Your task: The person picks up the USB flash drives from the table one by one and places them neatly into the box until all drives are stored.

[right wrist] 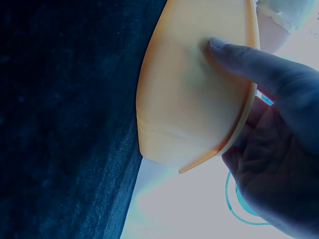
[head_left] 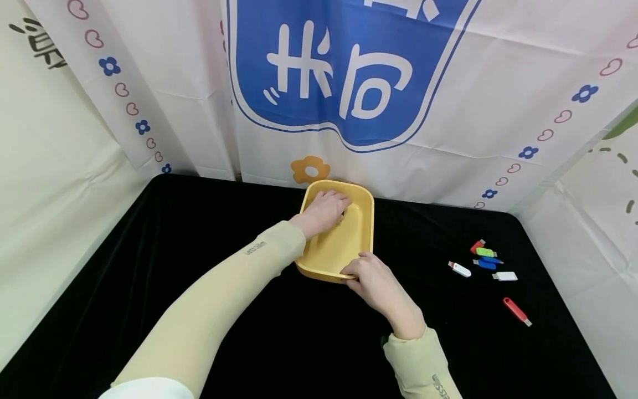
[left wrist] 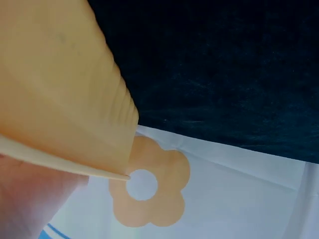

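A yellow plastic tray (head_left: 344, 244) stands at the back of the black table, against the hanging cloth. My left hand (head_left: 325, 212) reaches over the tray's left wall, its fingers inside toward the far end. A small dark spot shows under these fingers, and I cannot tell whether they hold something. In the left wrist view, the tray's side wall (left wrist: 60, 74) hides most of that hand. My right hand (head_left: 376, 280) grips the near right corner of the rim, with the thumb (right wrist: 239, 57) pressed on the outer wall and the fingers inside.
On the right of the table lie several USB sticks: a red one (head_left: 477, 245), a green one (head_left: 485, 252), blue ones (head_left: 487, 264), white ones (head_left: 461, 270) and a longer red one (head_left: 516, 311). A printed cloth (head_left: 199, 138) hangs behind the table's back edge.
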The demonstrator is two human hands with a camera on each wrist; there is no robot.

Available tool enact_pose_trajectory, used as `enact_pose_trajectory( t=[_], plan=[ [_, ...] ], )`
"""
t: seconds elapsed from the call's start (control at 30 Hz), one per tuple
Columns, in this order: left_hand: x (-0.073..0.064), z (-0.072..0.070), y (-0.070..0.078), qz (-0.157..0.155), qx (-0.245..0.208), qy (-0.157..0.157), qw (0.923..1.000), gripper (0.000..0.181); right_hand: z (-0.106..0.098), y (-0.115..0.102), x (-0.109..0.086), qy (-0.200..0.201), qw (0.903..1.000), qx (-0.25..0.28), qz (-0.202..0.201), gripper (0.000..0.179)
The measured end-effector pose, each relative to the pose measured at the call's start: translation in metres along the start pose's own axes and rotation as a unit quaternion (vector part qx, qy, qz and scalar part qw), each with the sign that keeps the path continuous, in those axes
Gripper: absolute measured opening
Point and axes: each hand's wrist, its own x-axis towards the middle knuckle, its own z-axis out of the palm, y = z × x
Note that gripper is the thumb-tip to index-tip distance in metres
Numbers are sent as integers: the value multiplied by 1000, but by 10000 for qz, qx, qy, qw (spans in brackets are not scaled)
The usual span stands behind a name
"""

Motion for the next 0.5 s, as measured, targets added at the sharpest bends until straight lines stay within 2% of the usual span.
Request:
enact_pose_trajectory(
  t=[0.13,0.23,0.3,0.37,0.43,0.5],
  plan=[
    [-6,-2,2,60,-106,299,9995,51,-1,-1,0,56,10000,-57,-40,27],
    [-8,-2,1,58,-408,450,9981,52,-2,-2,0,75,10000,-46,-25,28],
    [0,10,-8,35,-679,612,9958,52,-3,-2,0,31,10000,-22,23,28],
    [12,27,-23,13,-934,792,9925,53,-3,-2,0,-13,10000,21,74,28],
    [25,47,-42,2,-963,1038,9899,52,-3,-2,1,-50,9999,48,105,29],
    [32,63,-59,-41,-945,1266,9874,51,-3,-2,0,-73,9999,43,131,30]
  ],
)
